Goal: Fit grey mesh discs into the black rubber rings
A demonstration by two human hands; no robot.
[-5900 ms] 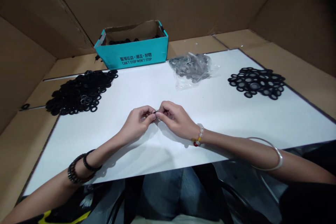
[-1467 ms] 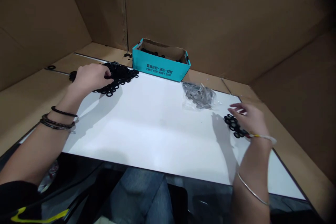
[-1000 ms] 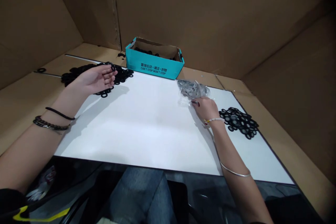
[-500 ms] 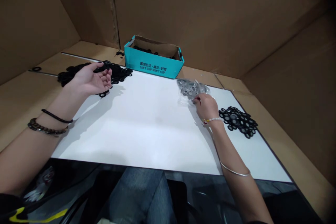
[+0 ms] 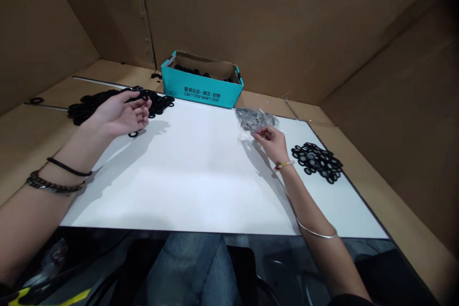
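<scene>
My left hand (image 5: 124,114) is raised, palm turned up, beside a heap of black rings (image 5: 95,105). Thumb and forefinger are closed on a black ring (image 5: 144,97), partly hidden against the dark heap, and the other fingers are curled. One loose black ring (image 5: 133,134) lies on the white board just below this hand. At the near edge of a clear plastic bag of grey discs (image 5: 251,119), my right hand (image 5: 270,141) pinches what looks like a small grey disc at its fingertips. Black rings with grey centres (image 5: 317,160) lie in a pile right of it.
A turquoise box (image 5: 201,87) with black pieces inside stands at the back edge of the white board (image 5: 193,177). Cardboard walls (image 5: 251,24) enclose the left, back and right. Another black ring (image 5: 36,100) lies on the cardboard at far left.
My right hand has drawn slightly back from the bag, its pinched fingertips now showing more clearly. My left hand keeps nearly the same pose. The whole view has shifted a little.
</scene>
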